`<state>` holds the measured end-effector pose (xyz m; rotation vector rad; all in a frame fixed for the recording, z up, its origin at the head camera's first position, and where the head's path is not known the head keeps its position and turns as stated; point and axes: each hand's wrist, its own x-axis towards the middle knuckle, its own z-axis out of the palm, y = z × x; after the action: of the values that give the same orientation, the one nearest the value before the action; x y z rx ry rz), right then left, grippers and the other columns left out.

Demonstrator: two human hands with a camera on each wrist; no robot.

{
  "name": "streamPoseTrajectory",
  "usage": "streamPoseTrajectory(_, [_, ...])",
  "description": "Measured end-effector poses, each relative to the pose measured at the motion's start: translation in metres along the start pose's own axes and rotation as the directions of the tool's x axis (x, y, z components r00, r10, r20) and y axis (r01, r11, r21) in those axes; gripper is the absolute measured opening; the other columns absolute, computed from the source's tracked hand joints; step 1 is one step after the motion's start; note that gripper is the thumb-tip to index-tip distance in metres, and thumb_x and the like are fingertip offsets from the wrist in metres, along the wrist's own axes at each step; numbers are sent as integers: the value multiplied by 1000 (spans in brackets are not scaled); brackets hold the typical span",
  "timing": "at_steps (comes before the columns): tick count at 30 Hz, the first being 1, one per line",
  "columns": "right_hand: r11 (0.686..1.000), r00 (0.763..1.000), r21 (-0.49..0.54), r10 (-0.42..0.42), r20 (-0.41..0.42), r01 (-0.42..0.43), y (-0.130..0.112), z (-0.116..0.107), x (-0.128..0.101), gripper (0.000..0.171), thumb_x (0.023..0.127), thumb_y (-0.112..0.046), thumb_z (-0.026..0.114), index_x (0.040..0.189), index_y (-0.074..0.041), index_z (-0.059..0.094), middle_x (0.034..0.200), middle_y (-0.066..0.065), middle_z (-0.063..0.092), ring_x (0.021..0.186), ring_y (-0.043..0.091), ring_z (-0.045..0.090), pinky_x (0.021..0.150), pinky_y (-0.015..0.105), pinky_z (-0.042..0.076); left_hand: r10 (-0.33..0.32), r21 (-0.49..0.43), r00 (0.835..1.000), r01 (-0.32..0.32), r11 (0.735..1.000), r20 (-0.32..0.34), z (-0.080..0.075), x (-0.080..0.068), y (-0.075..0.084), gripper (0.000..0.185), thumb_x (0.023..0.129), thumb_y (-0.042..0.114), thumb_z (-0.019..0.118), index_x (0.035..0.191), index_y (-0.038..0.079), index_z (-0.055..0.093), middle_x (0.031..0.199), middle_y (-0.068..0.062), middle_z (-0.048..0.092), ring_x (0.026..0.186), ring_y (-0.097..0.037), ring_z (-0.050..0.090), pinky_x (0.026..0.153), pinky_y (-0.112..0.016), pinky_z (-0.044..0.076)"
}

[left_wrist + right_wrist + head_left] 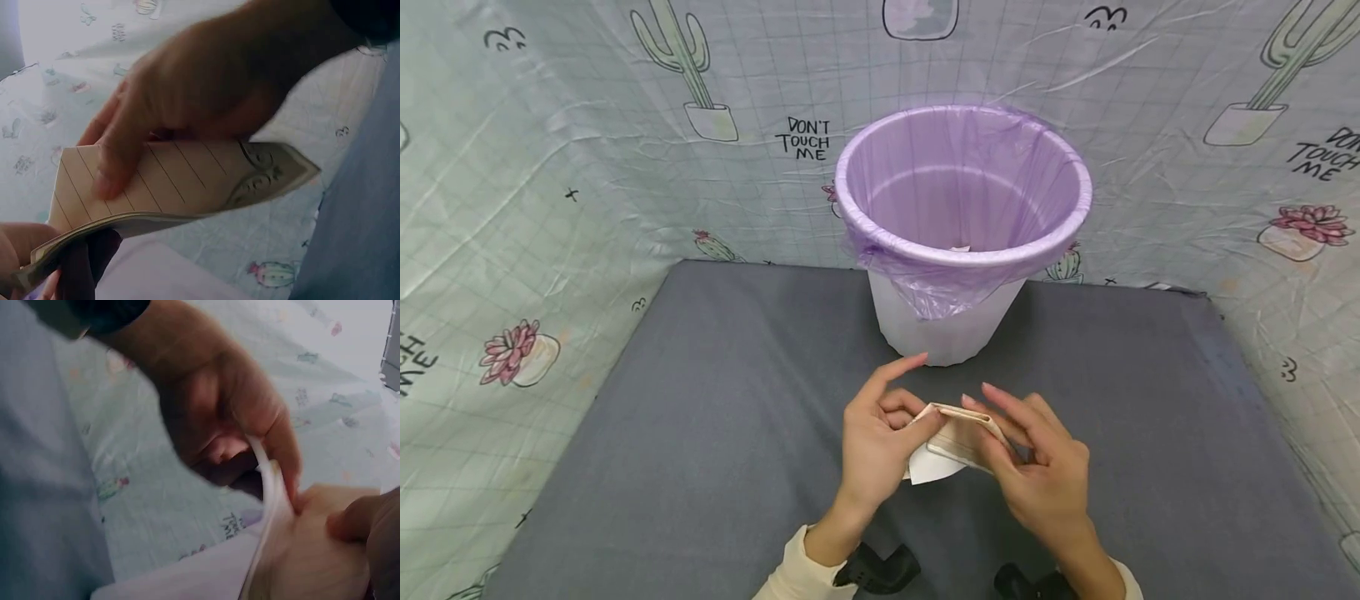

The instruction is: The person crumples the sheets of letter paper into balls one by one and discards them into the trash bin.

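Observation:
Both hands hold a folded cream sheet of lined paper [962,442] low in front of the bin. My left hand [880,442] pinches its left part, thumb on the near face, index finger stretched out. My right hand [1045,467] grips the right end between thumb and fingers. Under the fold hangs a white part [934,468] of the paper. In the left wrist view the lined paper [162,178] carries a dark scroll ornament at one corner, and the left thumb presses on its lines. Bent paper layers [275,537] show between the hands in the right wrist view, partly blurred.
A white bin [940,321] with a purple liner [955,200] stands beyond the hands, a small pale scrap [960,248] just visible inside. Grey cloth [737,417] covers the table. Printed curtains [760,75] enclose the back and sides. Black gear [883,571] sits near the wrists.

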<state>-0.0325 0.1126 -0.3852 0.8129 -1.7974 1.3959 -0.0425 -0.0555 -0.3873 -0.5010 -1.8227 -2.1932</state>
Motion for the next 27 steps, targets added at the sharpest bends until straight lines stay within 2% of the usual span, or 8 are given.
streamPoseTrajectory(1, [999, 999, -20, -48, 2, 48, 0, 1, 1, 33, 89, -8, 69, 113, 15, 62, 83, 12, 68, 60, 7, 34, 44, 10, 28, -34, -28, 999, 34, 999, -8, -1, 0, 1, 56, 76, -15, 70, 126, 7, 58, 63, -15, 60, 46, -10, 55, 43, -20, 43])
streamPoseTrajectory(4, [985, 988, -79, -151, 16, 151, -2, 4, 6, 32, 94, -14, 63, 114, 11, 63, 74, 11, 59, 59, 8, 35, 45, 11, 29, -100, -129, 995, 97, 987, -13, -4, 1, -2, 57, 75, -18, 67, 126, 4, 57, 63, -11, 60, 49, -11, 58, 50, -21, 48])
streamPoseTrajectory(9, [973, 974, -64, -218, 68, 222, 0, 6, 8, 29, 96, -9, 58, 120, 7, 62, 90, 6, 72, 64, 13, 45, 51, 15, 37, -213, -250, 977, 213, 945, 27, -10, 5, -1, 59, 75, -22, 61, 130, -4, 49, 64, -3, 59, 49, -9, 55, 51, -21, 48])
streamPoseTrajectory(12, [969, 965, -30, -242, 98, 246, 3, 6, 7, 30, 96, -6, 58, 121, 10, 60, 97, 7, 72, 73, 18, 58, 65, 16, 49, -274, -277, 960, 280, 919, 62, -12, 6, 0, 60, 76, -21, 58, 131, -4, 46, 65, -2, 58, 50, -9, 54, 51, -22, 49])
streamPoseTrajectory(15, [965, 958, -1, -261, 121, 263, 7, 6, 6, 31, 95, -6, 59, 118, 15, 59, 100, 13, 71, 86, 25, 66, 82, 22, 52, -314, -274, 945, 327, 904, 93, -13, 7, 0, 58, 78, -20, 57, 133, -2, 46, 68, -3, 59, 55, -10, 57, 52, -23, 50])
streamPoseTrajectory(18, [961, 952, -12, -274, 134, 278, 9, 6, 6, 29, 95, -4, 58, 116, 16, 60, 100, 16, 70, 93, 26, 67, 87, 25, 50, -305, -223, 947, 321, 920, 103, -12, 6, 0, 57, 82, -17, 57, 135, -2, 45, 73, -5, 60, 58, -10, 58, 55, -23, 50])
streamPoseTrajectory(22, [942, 945, -119, -300, 126, 315, 11, 8, 6, 25, 96, -6, 58, 113, 11, 65, 101, 17, 70, 89, 27, 68, 83, 26, 52, -253, -159, 962, 267, 950, 103, -11, 4, 1, 53, 87, -9, 59, 137, 0, 44, 84, -11, 64, 68, -14, 62, 64, -24, 51])
streamPoseTrajectory(27, [925, 941, -183, -312, 134, 333, 13, 10, 5, 24, 97, -8, 57, 113, 7, 67, 104, 19, 69, 83, 29, 67, 81, 28, 52, -232, -192, 965, 252, 948, 120, -11, 4, 3, 56, 86, -6, 65, 137, 5, 45, 91, -16, 64, 77, -18, 65, 68, -26, 52])
